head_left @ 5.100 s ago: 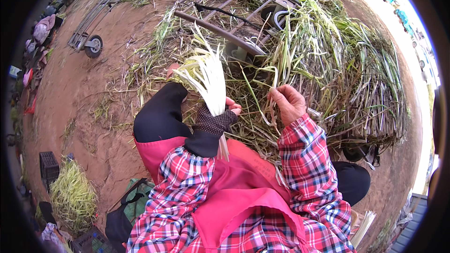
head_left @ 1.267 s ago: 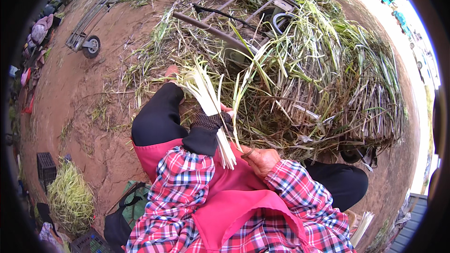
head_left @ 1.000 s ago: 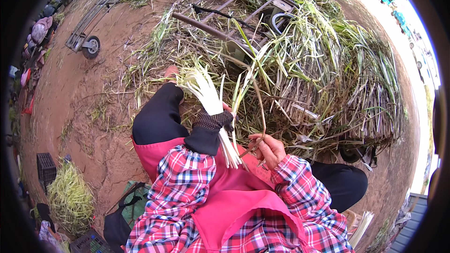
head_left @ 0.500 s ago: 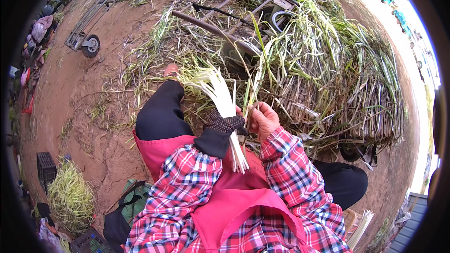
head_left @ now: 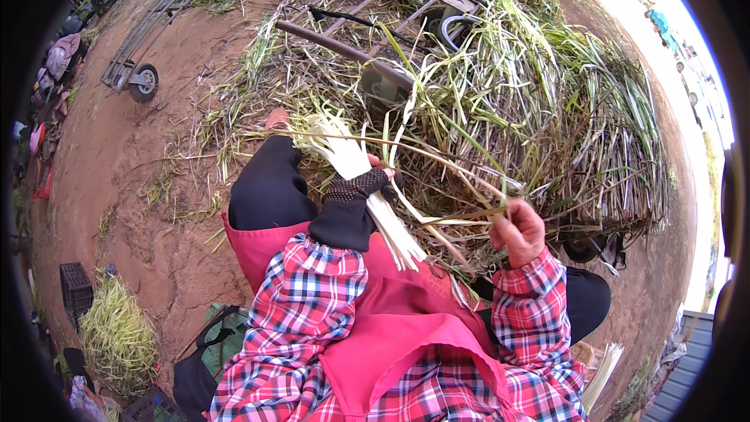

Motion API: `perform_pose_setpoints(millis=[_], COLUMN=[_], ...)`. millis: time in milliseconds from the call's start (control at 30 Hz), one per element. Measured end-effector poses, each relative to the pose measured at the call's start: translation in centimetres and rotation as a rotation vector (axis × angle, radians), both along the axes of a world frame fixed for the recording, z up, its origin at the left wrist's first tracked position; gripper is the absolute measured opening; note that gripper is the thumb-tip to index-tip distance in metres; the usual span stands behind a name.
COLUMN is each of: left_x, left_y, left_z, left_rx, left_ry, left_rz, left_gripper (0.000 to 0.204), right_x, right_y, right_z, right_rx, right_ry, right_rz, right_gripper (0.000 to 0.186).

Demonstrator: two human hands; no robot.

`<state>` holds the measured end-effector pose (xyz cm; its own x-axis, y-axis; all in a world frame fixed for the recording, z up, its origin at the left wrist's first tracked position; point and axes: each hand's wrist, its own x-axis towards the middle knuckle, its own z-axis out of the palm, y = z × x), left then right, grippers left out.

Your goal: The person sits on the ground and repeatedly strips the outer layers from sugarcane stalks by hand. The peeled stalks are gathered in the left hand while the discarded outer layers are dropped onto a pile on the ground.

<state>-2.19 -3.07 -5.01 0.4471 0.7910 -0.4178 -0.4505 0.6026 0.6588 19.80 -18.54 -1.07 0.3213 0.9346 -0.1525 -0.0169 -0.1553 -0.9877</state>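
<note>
My left hand (head_left: 361,189), in a dark fingerless-looking glove, is closed round a bunch of pale whitish stalks (head_left: 396,232). Their yellow-green tops fan out up and to the left, and the white ends point down to the right above my red apron (head_left: 422,344). Off to the right, my bare right hand (head_left: 519,232) pinches a long, thin leaf strip (head_left: 449,162), brownish and dry-looking. This strip stretches leftward across the stalks' tops. Other loose pale leaf pieces hang between my two hands.
A large heap of green and dry leaves (head_left: 562,109) rises ahead to the right. A metal cart frame (head_left: 336,41) lies beside it. Another wheeled cart (head_left: 156,23) stands far left. Lower left are a pale-leaf pile (head_left: 117,332) and a black crate (head_left: 76,291). White stalks (head_left: 604,375) lie lower right.
My right hand has moved right, away from the bunch, drawing the leaf strip out sideways. The left hand with the stalks has shifted slightly up, and the stalks' lower ends now lean further right.
</note>
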Motion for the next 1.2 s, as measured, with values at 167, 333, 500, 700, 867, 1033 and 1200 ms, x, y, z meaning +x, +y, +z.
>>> perform_pose_setpoints(millis=[167,333,500,700,867,1033,1200], left_x=[-0.3,0.6,1.2,-0.3,-1.5,-0.4,2.0], left_y=[0.6,-0.8,-1.6,-1.0,0.1,-0.8,-4.1], left_z=[0.7,0.2,-0.5,-0.9,-0.3,0.7,0.7], left_rx=[0.037,0.116,0.258,0.318,0.378,0.540,0.298], left_ry=[-0.029,-0.013,0.092,0.379,0.460,0.219,0.176], left_rz=[0.023,-0.064,-0.278,-0.181,-0.129,-0.038,-0.404], left_gripper=[0.026,0.026,0.030,0.029,0.018,0.022,0.025], right_x=[10.6,3.3,-6.4,3.2,8.5,1.3,-5.0], right_y=[-3.2,0.9,7.9,5.3,2.9,5.4,8.5], right_z=[0.4,-0.1,-1.6,3.3,6.0,2.8,1.0], right_rx=[-0.456,0.060,-0.115,0.187,0.133,-0.010,-0.032], right_ry=[-0.814,-1.399,0.174,0.302,0.171,0.011,0.084], right_rz=[-0.691,-0.223,0.108,-0.456,-0.730,-0.157,-0.060], right_gripper=[0.017,0.016,0.019,0.014,0.014,0.016,0.016])
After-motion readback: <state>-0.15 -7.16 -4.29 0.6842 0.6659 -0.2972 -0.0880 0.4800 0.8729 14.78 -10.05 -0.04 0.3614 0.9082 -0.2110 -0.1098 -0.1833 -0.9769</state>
